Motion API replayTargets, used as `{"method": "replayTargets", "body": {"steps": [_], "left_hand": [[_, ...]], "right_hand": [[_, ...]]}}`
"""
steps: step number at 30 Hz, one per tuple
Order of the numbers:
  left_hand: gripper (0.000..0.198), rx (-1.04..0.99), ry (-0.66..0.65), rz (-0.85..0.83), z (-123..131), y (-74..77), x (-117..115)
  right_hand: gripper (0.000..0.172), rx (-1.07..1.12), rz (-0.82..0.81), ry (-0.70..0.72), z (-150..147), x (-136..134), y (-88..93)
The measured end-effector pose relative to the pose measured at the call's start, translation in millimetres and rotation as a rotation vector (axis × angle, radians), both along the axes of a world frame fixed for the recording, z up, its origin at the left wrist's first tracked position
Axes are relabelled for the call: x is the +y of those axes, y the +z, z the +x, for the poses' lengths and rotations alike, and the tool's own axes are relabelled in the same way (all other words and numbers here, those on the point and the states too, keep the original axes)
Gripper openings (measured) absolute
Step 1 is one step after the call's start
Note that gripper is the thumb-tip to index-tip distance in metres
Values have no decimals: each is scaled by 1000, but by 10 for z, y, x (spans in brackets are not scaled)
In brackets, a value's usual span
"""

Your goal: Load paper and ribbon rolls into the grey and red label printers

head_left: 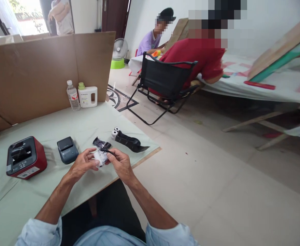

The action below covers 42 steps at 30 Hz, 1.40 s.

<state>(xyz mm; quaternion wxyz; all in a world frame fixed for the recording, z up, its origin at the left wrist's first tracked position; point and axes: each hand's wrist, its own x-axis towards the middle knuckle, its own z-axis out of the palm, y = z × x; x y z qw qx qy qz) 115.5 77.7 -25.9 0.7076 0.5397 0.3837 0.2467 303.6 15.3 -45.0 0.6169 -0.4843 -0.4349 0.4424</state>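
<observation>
My left hand [81, 164] is closed around the side of a small white roll with grey markings [100, 158], held just above the table's near edge. My right hand [121, 165] pinches a thin black strip [105, 150] at the roll's top right, and its fingertips touch the roll too. Fingers partly cover both pieces. Just beyond lies a crumpled piece of black film [101, 142]. To its right, black ribbon [128, 140] trails from two small white cores [115, 132]. A dark portable printer [67, 150] sits left of my left hand.
A red and black device [27, 157] stands farther left on the table [44, 194]. A water bottle [73, 95] and a white jug [88, 96] stand by a cardboard screen [44, 75]. Beyond are a black folding chair [167, 78], a fan [119, 49] and two seated people.
</observation>
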Motion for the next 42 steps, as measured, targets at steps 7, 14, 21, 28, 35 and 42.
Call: {"method": "replayTargets", "body": {"steps": [7,14,21,28,35,42], "left_hand": [[63,207,-2,228,59,-123,-126],[44,453,-23,517,95,18,-75],[43,504,24,707,213,216,220],[38,604,-26,852,343,307,487],[42,672,-82,988,623,414,928],[52,814,-127,979,801,437,1329]], "right_hand": [[17,-82,-50,86,33,-199,-186],[15,-46,-102,46,77,-243,-304],[18,38,-131,16,104,-142,-222],[19,81,-120,-3,182,58,-133],[21,-72,30,-92,291,498,-150],[36,-588,152,-115,437,671,-290]]}}
